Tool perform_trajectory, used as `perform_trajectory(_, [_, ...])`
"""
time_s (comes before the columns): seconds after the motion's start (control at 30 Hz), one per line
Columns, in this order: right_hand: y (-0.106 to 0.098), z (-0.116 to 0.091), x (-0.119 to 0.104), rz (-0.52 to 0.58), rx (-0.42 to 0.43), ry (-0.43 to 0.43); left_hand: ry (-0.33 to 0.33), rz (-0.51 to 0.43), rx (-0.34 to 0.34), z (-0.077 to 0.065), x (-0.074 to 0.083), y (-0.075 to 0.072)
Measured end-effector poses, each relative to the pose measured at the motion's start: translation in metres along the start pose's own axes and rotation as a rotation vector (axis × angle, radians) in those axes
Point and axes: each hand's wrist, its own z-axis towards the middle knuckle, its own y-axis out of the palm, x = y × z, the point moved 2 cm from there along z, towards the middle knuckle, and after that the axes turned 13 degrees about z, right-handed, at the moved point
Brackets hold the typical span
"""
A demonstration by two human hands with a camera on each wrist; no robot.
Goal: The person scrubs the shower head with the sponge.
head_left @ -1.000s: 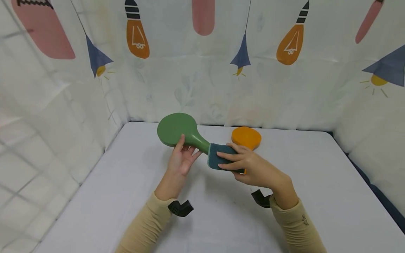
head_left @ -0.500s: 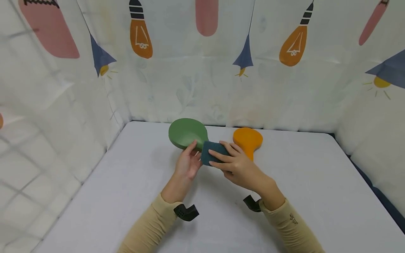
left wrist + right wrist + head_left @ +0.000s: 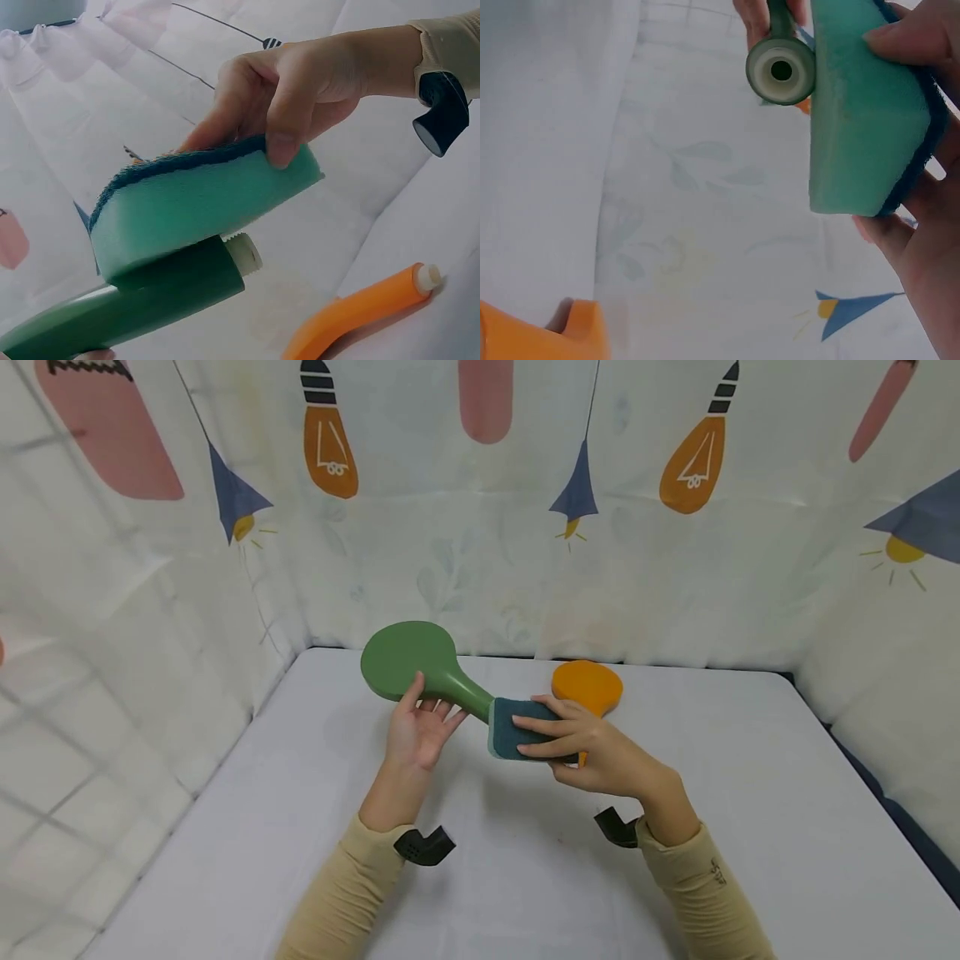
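Note:
My left hand (image 3: 416, 735) holds a green shower head (image 3: 408, 658) above the table, thumb on the top near the neck and fingers beneath. The round head points to the back left and the handle runs toward my right hand (image 3: 607, 756). That right hand grips a teal sponge (image 3: 501, 731) with a dark blue scouring side. In the left wrist view the sponge's (image 3: 202, 202) soft side lies on the handle (image 3: 180, 292) close to its white threaded end (image 3: 244, 255). From the right wrist, the open threaded end (image 3: 781, 70) shows beside the sponge (image 3: 862, 135).
An orange shower head (image 3: 587, 683) lies on the white table (image 3: 517, 877) behind my right hand, its handle partly hidden by that hand. White cloth walls (image 3: 465, 568) printed with lamps and bulbs stand at the back and sides.
The sponge first slid along the handle toward the round head, then back toward the threaded end. My left hand moved right with the shower head, then back left; my right hand moved oppositely.

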Motion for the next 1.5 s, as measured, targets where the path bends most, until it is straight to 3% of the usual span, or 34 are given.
perform_trajectory(0.4, [0.010,0.003,0.016,0.076,0.197,-0.031,-0.101,0.221,-0.175,-0.004,-0.029,0.009])
perform_trajectory(0.5, [0.010,0.004,0.016,0.102,0.179,-0.032,-0.084,0.247,-0.165,-0.004,-0.028,0.011])
perform_trajectory(0.6, [0.008,0.003,0.015,0.121,0.106,-0.043,-0.032,0.258,-0.145,-0.002,-0.020,0.008])
perform_trajectory(0.8, [0.001,-0.002,0.012,0.213,-0.002,-0.009,0.033,0.134,-0.077,0.003,0.005,-0.002])
perform_trajectory(0.9, [-0.001,-0.003,0.012,0.235,-0.008,0.002,0.051,0.145,-0.080,0.004,0.010,-0.004])
perform_trajectory(1.07, [0.002,-0.002,0.013,0.195,0.037,-0.030,0.046,0.236,-0.143,0.002,-0.002,0.000])
perform_trajectory(1.23, [0.006,0.000,0.016,0.130,0.104,-0.036,-0.036,0.388,-0.210,-0.001,-0.023,0.006])
perform_trajectory(1.37, [0.007,0.002,0.013,0.103,0.123,-0.031,-0.087,0.434,-0.191,-0.001,-0.029,0.006])
perform_trajectory(1.5, [0.007,0.003,0.013,0.108,0.068,-0.032,-0.075,0.428,-0.139,0.003,-0.022,0.003])
